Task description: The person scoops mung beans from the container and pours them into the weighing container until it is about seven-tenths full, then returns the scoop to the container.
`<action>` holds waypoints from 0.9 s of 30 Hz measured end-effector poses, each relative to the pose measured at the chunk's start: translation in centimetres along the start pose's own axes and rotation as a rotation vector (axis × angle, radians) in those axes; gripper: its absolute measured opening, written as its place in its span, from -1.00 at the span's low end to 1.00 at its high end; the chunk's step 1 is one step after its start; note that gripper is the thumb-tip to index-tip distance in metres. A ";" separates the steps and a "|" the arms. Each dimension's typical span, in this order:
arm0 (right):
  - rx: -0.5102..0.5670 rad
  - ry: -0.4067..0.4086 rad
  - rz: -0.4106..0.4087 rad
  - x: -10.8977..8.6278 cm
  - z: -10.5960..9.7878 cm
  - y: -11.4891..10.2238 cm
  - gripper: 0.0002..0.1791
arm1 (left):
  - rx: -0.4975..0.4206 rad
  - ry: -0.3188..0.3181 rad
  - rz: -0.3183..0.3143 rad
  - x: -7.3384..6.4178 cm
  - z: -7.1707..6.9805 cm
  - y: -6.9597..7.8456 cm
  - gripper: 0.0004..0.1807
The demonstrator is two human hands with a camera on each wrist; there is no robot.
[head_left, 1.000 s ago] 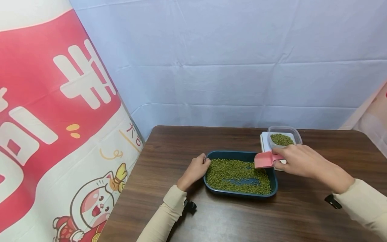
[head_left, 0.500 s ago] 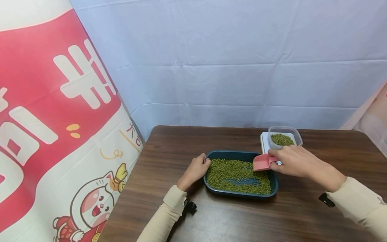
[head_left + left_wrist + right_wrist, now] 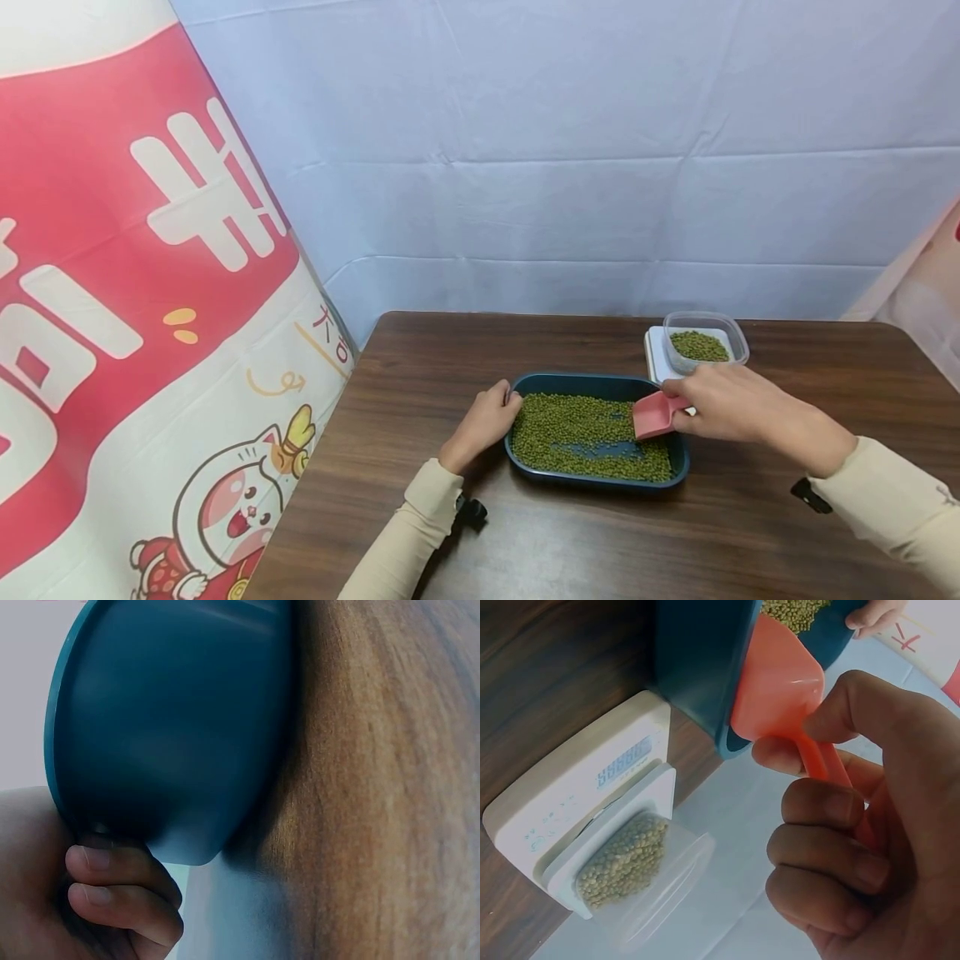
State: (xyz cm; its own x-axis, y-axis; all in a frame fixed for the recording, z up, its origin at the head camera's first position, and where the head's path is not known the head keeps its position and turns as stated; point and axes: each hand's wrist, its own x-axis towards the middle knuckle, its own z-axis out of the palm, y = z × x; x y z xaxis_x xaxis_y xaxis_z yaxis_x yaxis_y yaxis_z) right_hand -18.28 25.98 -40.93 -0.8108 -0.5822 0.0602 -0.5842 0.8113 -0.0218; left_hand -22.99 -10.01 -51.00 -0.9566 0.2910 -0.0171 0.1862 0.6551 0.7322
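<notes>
In the head view my right hand [image 3: 729,403] grips the handle of a pink scoop [image 3: 652,416]. The scoop's bowl tips into the right end of a dark blue tray [image 3: 577,385], its front edge down at the green beans [image 3: 570,417]. The right wrist view shows thumb and fingers wrapped round the scoop's handle, the scoop [image 3: 784,679] overlapping the tray's rim. My left hand [image 3: 483,423] holds the tray's left rim. Two of its fingertips [image 3: 97,894] are curled in the left wrist view, beside the tray's outer wall [image 3: 172,712].
Behind the tray's right end, a white digital scale [image 3: 657,357] carries a clear plastic container [image 3: 738,342] with some green beans in it. The scale's display [image 3: 626,761] faces up, its digits blurred. A brown wooden table [image 3: 442,358] lies under everything; a pale cloth [image 3: 525,208] hangs behind it.
The scoop has gone lower and towards me, from the tray's back right corner down to the beans at its right end. My left hand and the tray have stayed put.
</notes>
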 end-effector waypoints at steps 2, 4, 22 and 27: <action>-0.001 -0.009 -0.005 0.0 0.0 -0.1 -0.86 | 0.003 0.002 0.000 0.0 0.0 0.0 -0.65; -0.003 -0.015 -0.013 0.0 -0.1 -0.3 -0.84 | 0.005 0.004 0.001 0.0 0.0 0.0 -0.65; -0.016 -0.019 -0.081 0.1 0.0 -1.3 -0.76 | -0.019 -0.014 -0.005 -0.2 -0.1 0.2 -0.65; 0.034 -0.084 -0.055 0.0 0.2 -1.8 -0.82 | -0.024 -0.015 -0.010 -0.2 -0.1 0.1 -0.65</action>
State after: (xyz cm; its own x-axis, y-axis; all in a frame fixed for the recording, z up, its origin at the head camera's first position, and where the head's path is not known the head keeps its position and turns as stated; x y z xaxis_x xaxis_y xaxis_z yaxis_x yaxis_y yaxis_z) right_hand -17.22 24.55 -41.04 -0.7767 -0.6295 -0.0218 -0.6278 0.7764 -0.0548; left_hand -22.79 -10.03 -50.87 -0.9549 0.2948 -0.0344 0.1710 0.6409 0.7483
